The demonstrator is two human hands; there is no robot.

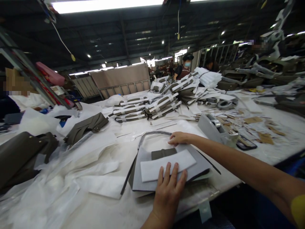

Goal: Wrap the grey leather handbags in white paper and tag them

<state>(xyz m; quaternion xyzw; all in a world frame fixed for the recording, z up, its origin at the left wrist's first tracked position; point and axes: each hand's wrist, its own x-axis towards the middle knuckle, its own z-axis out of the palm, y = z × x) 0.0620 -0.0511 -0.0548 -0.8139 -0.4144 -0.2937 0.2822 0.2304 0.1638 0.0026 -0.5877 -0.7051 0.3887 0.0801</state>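
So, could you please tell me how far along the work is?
The stacked pieces look padded already. In hand is one bag: left hand flat on its white pad, right hand at its handle. The dark bags at left look unpadded, so probably remain.

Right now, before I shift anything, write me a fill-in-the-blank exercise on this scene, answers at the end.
1. The spread hand lying on the pale strip is my ____ one.
2. The colour of that strip is ____.
3. In the picture, the tape dispenser stands to the ____ of the bag.

Missing words: left; white; right.
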